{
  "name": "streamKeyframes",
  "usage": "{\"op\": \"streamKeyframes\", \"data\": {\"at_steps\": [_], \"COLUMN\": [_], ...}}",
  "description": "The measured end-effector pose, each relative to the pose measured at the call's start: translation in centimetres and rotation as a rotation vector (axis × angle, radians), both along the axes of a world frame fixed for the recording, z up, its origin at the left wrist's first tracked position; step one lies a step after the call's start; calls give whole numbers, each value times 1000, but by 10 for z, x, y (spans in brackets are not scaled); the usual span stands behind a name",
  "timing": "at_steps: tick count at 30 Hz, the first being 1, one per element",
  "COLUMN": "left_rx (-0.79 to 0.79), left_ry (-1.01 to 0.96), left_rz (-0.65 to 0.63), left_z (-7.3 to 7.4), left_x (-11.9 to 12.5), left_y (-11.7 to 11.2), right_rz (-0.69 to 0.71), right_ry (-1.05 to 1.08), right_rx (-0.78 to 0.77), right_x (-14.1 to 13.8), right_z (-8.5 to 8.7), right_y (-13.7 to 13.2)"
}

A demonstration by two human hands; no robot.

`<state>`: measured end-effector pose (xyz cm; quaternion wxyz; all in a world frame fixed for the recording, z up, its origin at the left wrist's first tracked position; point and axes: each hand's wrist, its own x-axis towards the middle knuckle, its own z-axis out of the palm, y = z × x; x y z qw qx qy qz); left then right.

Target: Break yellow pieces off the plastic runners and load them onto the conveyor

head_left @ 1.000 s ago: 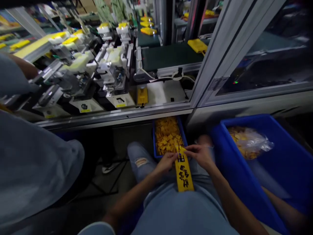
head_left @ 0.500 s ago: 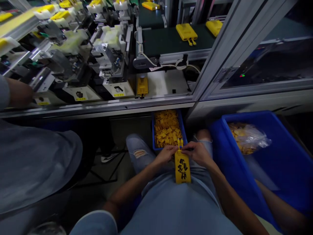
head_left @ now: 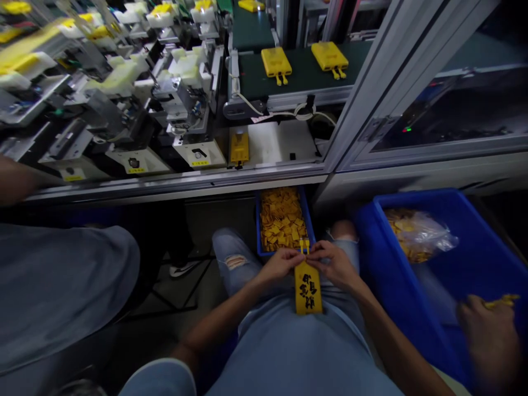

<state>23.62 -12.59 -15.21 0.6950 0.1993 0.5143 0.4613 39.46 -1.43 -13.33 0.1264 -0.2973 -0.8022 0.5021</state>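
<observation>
A yellow power bank [head_left: 303, 300] with dark characters on its face lies between my hands, close to my shirt. Two short yellow cable ends stick out from its far edge. My left hand [head_left: 281, 265] has its thumb and fingers pinched at the far left corner. From the other side, my right hand [head_left: 335, 265] pinches the same edge near the base of the cables. The fingertips nearly meet, and what exactly lies beneath them is hidden. Just beyond, a small blue bin [head_left: 259, 223] holds many flat yellow pieces.
Yellow power banks [head_left: 276, 61] ride a dark conveyor [head_left: 251, 82] behind the metal frame. Another yellow unit [head_left: 240, 147] lies on the ledge. On the right, a large blue crate [head_left: 416, 308] holds a plastic bag; another person's hand [head_left: 489, 335] grips small yellow pieces there. Someone sits at left.
The conveyor's power banks have shifted left. Another person's hand with yellow pieces has come into view over the right crate. My hands stay at the power bank's far edge, fingertips slightly shifted.
</observation>
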Motion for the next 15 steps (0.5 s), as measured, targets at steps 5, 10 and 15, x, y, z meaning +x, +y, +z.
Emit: {"op": "streamKeyframes", "data": {"at_steps": [5,10,15], "left_rx": [56,150,165], "left_ry": [59,84,116], "left_rz": [-55,-141,-83], "left_z": [12,25,28], "left_x": [-14,-23,-19], "left_y": [-5,-16,-24], "right_rz": [-89,-32,2], "right_ry": [-35,35,99], "right_rx": [-269,-600,-543], "right_x": [-1,-15,-30], "right_z": [-4,-8,-18], "right_y": [-10,-29,-46]}}
